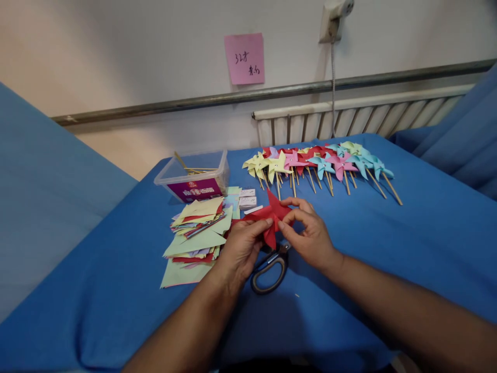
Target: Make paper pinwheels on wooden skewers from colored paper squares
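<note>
A pale wall [135,52] with a pink note [245,58] stuck to it and a radiator [349,119] below backed a table draped in blue cloth [407,233]. At the left of the cloth stood a clear plastic box [194,178] with a few wooden sticks in it, and in front of it lay a loose pile of cut paper squares [196,235], mostly yellow-green with some red and other colours between. Just right of the pile the left hand [240,248] pinched one edge of a red paper piece [272,220], thumb and fingers closed on it. The red piece, already cut and partly folded into points, was held just above the cloth at the middle of the table. The right hand [308,233] gripped its other side, fingertips curled in on a point near the centre. Scissors [269,267] lay on the cloth under the hands, touched by neither. Behind them, a row of finished pinwheels [318,163] on sticks stretched to the right, in yellow, red, pink and blue. Judging by that row, much of the making was done, yet the pile of squares suggested plenty remained; the red piece had no stick.
</note>
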`<state>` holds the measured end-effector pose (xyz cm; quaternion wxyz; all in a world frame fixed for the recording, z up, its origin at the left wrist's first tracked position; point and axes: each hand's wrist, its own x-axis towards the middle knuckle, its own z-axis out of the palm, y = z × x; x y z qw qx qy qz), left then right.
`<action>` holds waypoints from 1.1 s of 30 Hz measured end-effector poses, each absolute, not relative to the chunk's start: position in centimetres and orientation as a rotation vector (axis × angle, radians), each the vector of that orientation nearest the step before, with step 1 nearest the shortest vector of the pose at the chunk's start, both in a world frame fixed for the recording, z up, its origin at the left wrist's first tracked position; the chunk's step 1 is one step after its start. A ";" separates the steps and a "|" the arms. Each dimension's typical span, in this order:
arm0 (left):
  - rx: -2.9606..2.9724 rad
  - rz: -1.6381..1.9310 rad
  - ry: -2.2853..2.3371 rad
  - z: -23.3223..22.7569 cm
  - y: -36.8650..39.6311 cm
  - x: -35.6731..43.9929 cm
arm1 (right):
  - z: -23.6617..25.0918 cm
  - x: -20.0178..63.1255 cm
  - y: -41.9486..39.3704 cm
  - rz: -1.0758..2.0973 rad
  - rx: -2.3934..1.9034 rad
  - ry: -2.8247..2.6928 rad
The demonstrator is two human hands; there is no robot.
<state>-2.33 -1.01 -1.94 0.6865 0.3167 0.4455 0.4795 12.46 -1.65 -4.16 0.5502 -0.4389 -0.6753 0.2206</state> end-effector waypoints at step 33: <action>0.736 1.039 1.013 -1.7 -1.1 -2.1 | -5.1 12.3 -1.3 0.646 -1.077 -1.539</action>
